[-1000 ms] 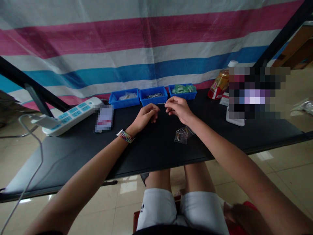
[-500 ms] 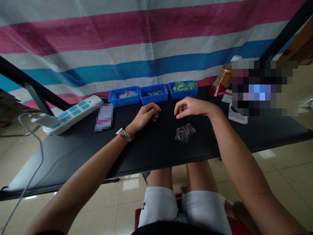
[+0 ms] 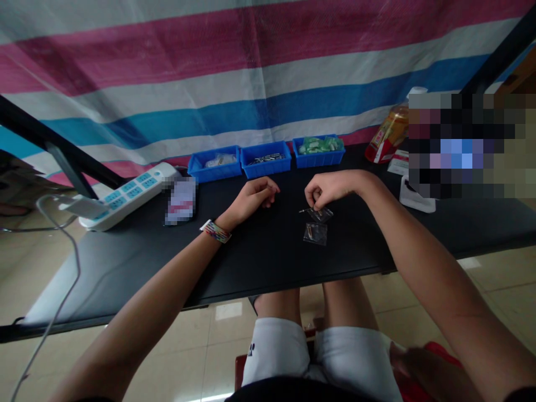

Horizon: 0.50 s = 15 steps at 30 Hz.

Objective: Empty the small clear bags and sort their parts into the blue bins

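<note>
My right hand (image 3: 330,188) reaches down with its fingertips pinched on a small clear zip bag (image 3: 322,216) that holds small metal pieces. A thin light-coloured piece juts out left of these fingertips; whether it lies inside the bag I cannot tell. Just below, a second clear zip bag (image 3: 315,234) with small brass-coloured pieces lies flat on the black table (image 3: 259,262). My left hand (image 3: 256,198) rests on the table to the left, fingers loosely bent and somewhat apart, with nothing visible in them.
Along the back stand three blue bins: one with clear bags (image 3: 193,167), one with metal pins (image 3: 268,167), one with green packets (image 3: 320,160). A power strip (image 3: 129,195) and a blurred phone (image 3: 181,201) lie left. A drink bottle (image 3: 387,134) and white tray (image 3: 419,201) stand right.
My right hand has come down onto the upper zip bag and closed its fingertips on it. The two bags, overlapping before, now lie apart. My left hand has hardly moved.
</note>
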Motion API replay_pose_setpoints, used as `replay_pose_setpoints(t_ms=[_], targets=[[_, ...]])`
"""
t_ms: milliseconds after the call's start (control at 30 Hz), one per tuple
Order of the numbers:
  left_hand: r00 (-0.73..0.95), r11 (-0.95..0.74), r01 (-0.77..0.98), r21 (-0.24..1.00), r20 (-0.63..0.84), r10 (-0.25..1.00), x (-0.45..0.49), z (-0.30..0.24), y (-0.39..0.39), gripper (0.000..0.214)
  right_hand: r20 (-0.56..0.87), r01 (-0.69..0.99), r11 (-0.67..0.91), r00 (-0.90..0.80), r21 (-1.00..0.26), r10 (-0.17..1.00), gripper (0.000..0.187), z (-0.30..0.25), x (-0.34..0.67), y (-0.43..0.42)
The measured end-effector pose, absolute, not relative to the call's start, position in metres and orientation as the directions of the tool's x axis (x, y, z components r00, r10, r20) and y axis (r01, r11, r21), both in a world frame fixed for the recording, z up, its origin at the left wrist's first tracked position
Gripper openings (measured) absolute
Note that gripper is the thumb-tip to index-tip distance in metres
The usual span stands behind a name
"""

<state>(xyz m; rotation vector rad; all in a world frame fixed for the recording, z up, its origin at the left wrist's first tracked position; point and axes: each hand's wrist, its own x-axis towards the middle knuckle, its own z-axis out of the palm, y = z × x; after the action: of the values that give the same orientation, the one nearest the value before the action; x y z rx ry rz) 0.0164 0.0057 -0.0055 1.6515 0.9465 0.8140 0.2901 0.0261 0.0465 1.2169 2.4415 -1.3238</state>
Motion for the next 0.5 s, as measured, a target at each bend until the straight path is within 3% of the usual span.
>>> replay_pose_setpoints(t_ms=[200, 333, 500], targets=[[0.467, -0.178, 0.207, 0.962, 0.062, 0.882, 0.017, -0.005, 0.006, 0.018, -0.246, 0.666, 0.387, -0.652, -0.638, 0.717, 0.009, 0.042, 0.286, 0.021], [0.468, -0.195, 0.218, 0.956, 0.073, 0.881, 0.016, -0.005, 0.005, 0.018, -0.108, 0.598, 0.457, -0.676, -0.658, 0.729, 0.012, 0.033, 0.273, 0.012], [0.456, -0.198, 0.218, 0.956, 0.08, 0.886, 0.017, -0.004, 0.005, 0.019, 0.058, 0.432, 0.436, -0.655, -0.79, 0.754, 0.014, 0.021, 0.257, 0.009]])
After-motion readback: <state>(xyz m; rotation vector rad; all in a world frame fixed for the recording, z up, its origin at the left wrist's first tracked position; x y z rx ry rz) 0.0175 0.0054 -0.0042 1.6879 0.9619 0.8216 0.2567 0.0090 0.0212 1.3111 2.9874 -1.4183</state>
